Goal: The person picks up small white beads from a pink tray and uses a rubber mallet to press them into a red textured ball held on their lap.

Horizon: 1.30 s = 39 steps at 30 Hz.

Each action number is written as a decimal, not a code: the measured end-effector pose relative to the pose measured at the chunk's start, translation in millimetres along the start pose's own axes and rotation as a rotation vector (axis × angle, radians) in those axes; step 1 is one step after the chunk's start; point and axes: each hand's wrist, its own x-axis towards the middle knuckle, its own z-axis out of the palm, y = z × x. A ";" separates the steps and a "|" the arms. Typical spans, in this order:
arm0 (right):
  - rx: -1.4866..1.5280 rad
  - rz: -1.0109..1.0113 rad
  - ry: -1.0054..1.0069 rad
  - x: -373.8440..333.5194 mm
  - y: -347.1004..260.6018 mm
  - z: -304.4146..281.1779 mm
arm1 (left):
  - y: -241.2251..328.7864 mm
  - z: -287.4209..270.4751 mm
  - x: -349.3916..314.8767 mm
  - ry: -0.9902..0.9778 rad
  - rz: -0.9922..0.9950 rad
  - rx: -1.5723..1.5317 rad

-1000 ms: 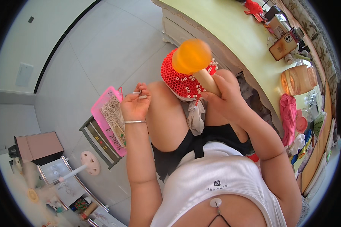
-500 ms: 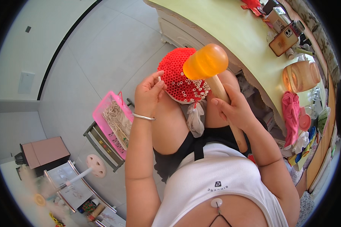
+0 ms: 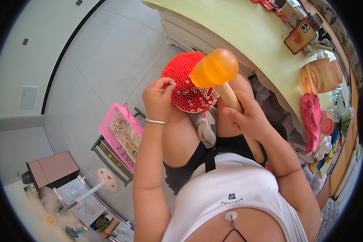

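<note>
On my lap rests a round red block of open honeycomb tubes point(image 3: 179, 67); small white pegs point(image 3: 209, 94) sit in several holes on its near and right side. My left hand point(image 3: 154, 97) is at its left edge, thumb and fingers pinching one short white peg point(image 3: 172, 83) above the tubes. In my right hand point(image 3: 249, 116) is a mallet point(image 3: 216, 69) with an amber, see-through head, gripped by its pale wooden handle. The mallet head hangs over the block's right part and hides some of it. A whitish plastic bag point(image 3: 206, 131) dangles below the block.
A pink basket point(image 3: 109, 119) full of pale pegs stands on a small stool point(image 3: 109, 157) to my left. Right of me is a light green tabletop point(image 3: 213, 22) with a phone point(image 3: 300, 37), an amber jar point(image 3: 320, 76) and a pink cloth point(image 3: 310, 121).
My left hand has turned inward and moved slightly right, bringing the peg over the tubes. The view has shifted a little; my right hand keeps its hold on the mallet.
</note>
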 end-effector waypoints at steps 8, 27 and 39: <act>-0.138 -0.125 0.021 4.7 0.4 10.3 | 0.5 4.2 -2.4 0.014 0.300 0.202; -0.474 -0.480 0.133 20.6 -21.2 31.2 | 16.3 -52.6 -20.5 0.031 -0.407 -0.696; -0.016 -0.041 0.097 0.6 4.9 -1.7 | 30.5 -1.0 4.4 -0.019 -0.156 -0.294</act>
